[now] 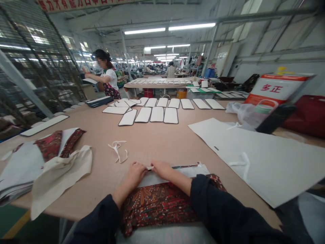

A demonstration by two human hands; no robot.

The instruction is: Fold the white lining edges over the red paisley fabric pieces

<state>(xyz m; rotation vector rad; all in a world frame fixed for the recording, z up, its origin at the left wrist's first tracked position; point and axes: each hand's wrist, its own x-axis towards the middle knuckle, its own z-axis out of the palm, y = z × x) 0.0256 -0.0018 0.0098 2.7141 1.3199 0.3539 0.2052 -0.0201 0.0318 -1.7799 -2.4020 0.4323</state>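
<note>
In front of me, a red-brown patterned fabric [159, 200] hangs over the table's near edge, with a whitish backing strip [149, 179] along its far side. My left hand [136, 173] pinches the far edge of this piece. Close to its right, my right hand [161, 169] has its fingers closed on the same edge. The fingertips nearly meet there, and the exact fold between them is too small to make out. A tangle of white cord [118, 150] lies on the table beyond my left hand.
Rows of white panels with dark edging [156, 114] cover the table's far part. At left lie patterned and white pieces [50, 144] and a cream cloth [63, 174]. A big white sheet [264, 152], a plastic bag [243, 113] and a red-white container [276, 89] are at right. A person [108, 76] stands at far left.
</note>
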